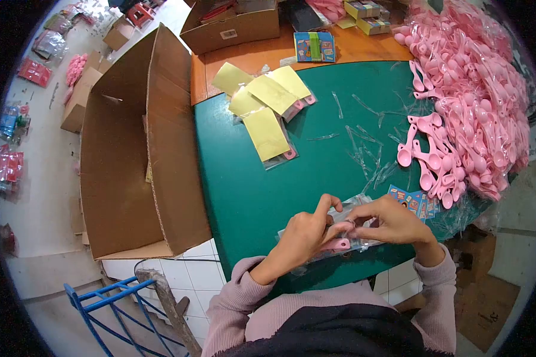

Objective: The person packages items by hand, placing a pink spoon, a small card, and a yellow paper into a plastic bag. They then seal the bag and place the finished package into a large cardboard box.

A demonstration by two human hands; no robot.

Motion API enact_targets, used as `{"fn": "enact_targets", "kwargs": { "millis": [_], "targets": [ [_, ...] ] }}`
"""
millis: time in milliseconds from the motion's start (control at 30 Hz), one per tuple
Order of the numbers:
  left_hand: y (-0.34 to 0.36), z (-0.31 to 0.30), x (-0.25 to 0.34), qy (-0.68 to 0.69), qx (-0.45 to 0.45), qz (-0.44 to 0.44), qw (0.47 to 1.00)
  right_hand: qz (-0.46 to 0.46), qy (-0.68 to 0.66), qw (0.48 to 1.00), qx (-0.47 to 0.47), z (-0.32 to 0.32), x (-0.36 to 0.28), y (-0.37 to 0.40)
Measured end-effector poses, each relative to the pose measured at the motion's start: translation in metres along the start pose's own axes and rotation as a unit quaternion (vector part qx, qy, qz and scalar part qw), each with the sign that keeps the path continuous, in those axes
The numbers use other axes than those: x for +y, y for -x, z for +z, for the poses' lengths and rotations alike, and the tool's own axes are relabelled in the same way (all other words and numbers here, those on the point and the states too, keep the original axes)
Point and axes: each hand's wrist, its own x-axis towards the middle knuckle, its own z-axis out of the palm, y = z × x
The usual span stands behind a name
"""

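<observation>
At the near edge of the green table mat, my left hand (304, 239) and my right hand (394, 220) meet over a clear plastic bag (360, 244). Both hands are closed, with their fingertips pinching at the bag's opening. A pink spoon handle (339, 244) shows under my left fingers, at the bag; the rest of the spoon is hidden. More clear plastic lies beneath my hands. Just beyond my right wrist are several blue printed cards (412, 200). Loose pink measuring spoons (432, 156) lie farther up on the right.
A large heap of pink spoons in plastic (479, 101) covers the right side. Yellow-backed packets (267, 135) and clear plastic strips (363, 152) lie on the green mat (244, 190). An open cardboard box (125, 154) stands left; a blue metal rack (116, 297) is below it.
</observation>
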Motion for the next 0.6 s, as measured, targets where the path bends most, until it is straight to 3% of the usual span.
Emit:
{"fn": "enact_targets", "kwargs": {
  "millis": [67,133,333,367,433,500,600],
  "targets": [
    [0.001,-0.002,0.000,-0.004,0.010,0.007,1.000,0.014,-0.021,0.999,-0.023,-0.001,0.004,0.001],
    [0.002,-0.004,0.000,-0.008,0.016,0.016,1.000,0.091,-0.239,0.966,-0.025,0.005,0.014,0.002],
    [0.003,-0.002,0.002,-0.112,-0.012,0.050,0.992,0.098,-0.287,0.952,-0.037,0.017,0.017,0.006],
    [0.003,0.000,0.002,-0.138,0.029,0.069,0.988,0.098,-0.287,0.952,-0.036,0.019,0.018,0.007],
    [0.002,-0.002,0.005,-0.165,0.071,0.088,0.980,0.092,-0.173,0.980,0.037,0.022,0.019,0.008],
    [-0.001,-0.010,0.021,-0.295,0.225,0.184,0.910,0.097,-0.184,0.975,0.083,0.025,0.014,0.011],
    [0.012,0.002,0.036,-0.265,0.166,0.124,0.942,0.073,-0.214,0.960,0.163,0.040,0.015,0.013]
  ]
}}
